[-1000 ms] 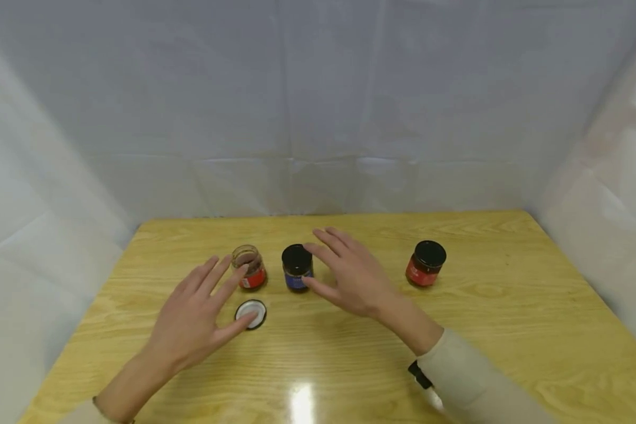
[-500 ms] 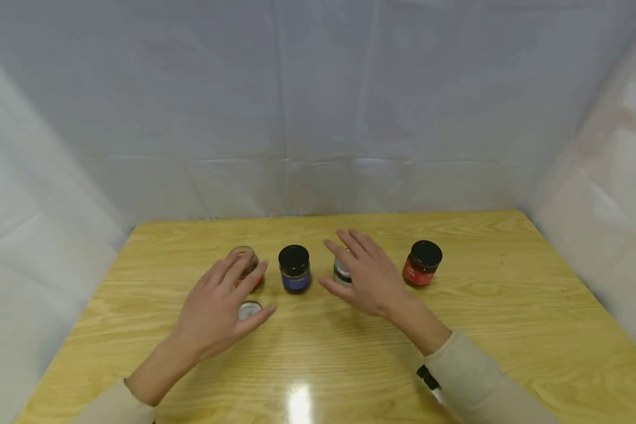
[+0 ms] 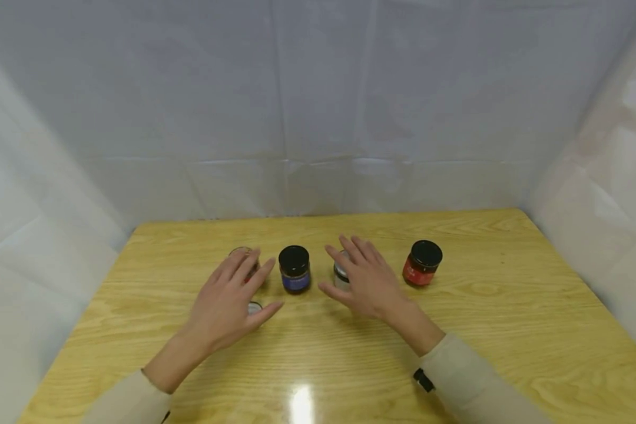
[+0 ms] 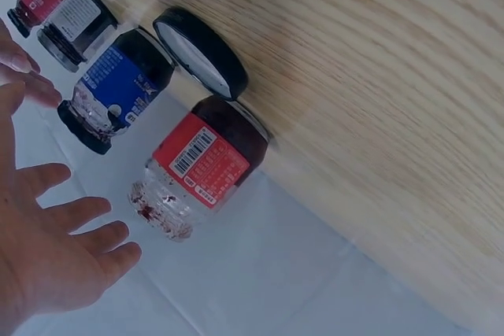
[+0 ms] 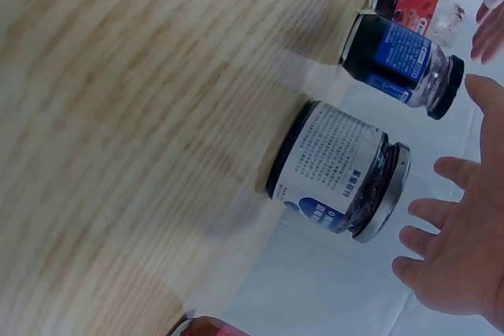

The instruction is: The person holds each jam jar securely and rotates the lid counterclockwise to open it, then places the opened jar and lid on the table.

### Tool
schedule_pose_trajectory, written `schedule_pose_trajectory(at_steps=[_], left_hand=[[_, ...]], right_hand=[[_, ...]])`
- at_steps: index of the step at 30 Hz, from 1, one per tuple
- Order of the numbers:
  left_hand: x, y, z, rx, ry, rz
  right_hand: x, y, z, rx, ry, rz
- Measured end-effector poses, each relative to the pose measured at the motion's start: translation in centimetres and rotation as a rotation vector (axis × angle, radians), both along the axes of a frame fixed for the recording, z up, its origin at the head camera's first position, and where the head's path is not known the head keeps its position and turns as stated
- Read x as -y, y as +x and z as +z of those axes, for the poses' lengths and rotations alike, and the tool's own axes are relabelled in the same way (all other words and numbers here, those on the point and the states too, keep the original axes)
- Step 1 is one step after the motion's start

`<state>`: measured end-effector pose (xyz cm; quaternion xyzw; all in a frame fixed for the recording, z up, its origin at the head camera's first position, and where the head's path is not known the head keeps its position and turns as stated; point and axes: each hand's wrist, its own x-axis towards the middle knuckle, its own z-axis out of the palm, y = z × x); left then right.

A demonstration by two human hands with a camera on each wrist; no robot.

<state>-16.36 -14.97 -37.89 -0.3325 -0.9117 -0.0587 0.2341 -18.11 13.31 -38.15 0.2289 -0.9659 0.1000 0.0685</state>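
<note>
My left hand [image 3: 225, 306], fingers spread, hovers by an uncapped jar with a red label [image 4: 209, 159], holding nothing. Beside that jar lies its loose lid [image 4: 201, 53], black with a pale inside; my hand partly hides both in the head view. My right hand [image 3: 371, 285] is also spread and holds nothing. It is nearest to a jar with a white label and silver lid [image 5: 335, 167], which it partly covers in the head view. Between the two hands stands a blue-labelled jar with a black lid [image 3: 295, 270].
Right of my right hand stands a capped jar with a red label and black lid [image 3: 422, 263]. The jars stand in a row on a wooden table [image 3: 509, 324]. White sheeting [image 3: 323, 106] hangs behind it and along both sides.
My left hand has moved right, over the uncapped jar and the loose lid. My right hand has shifted right, away from the blue-labelled jar, and the silver-lidded jar now partly shows.
</note>
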Motion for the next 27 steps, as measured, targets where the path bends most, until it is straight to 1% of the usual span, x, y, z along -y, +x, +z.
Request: schedule_pose_trajectory(at_steps=[4,9,14,16,17,20,23,27], left_hand=[[-0.4,-0.2,-0.1,-0.014,0.016,-0.005],[-0.9,-0.3,-0.1,0.016,0.024,0.006],[-1.6,-0.5,0.0,-0.001,0.095,-0.026],[-2.0,-0.5,0.1,0.006,0.125,-0.036],[-2.3,-0.5,0.2,0.020,0.139,-0.036],[-2.9,-0.4,0.4,0.101,0.173,-0.019],[-3.5,-0.3,0.3,0.172,0.213,0.004],[-3.9,-0.5,-0.1,0.209,0.262,0.025]], right_hand=[[0.1,-0.1,-0.2,-0.015,0.008,0.000],[0.1,-0.1,-0.3,-0.023,0.009,0.003],[0.3,-0.3,-0.3,-0.011,0.012,-0.006],[0.4,-0.4,-0.4,-0.011,0.018,-0.010],[0.4,-0.4,-0.4,-0.016,0.021,-0.009],[0.6,-0.6,-0.5,-0.023,0.021,-0.006],[0.7,-0.6,-0.5,-0.022,0.007,0.001],[0.7,-0.7,-0.7,-0.030,-0.002,0.014]])
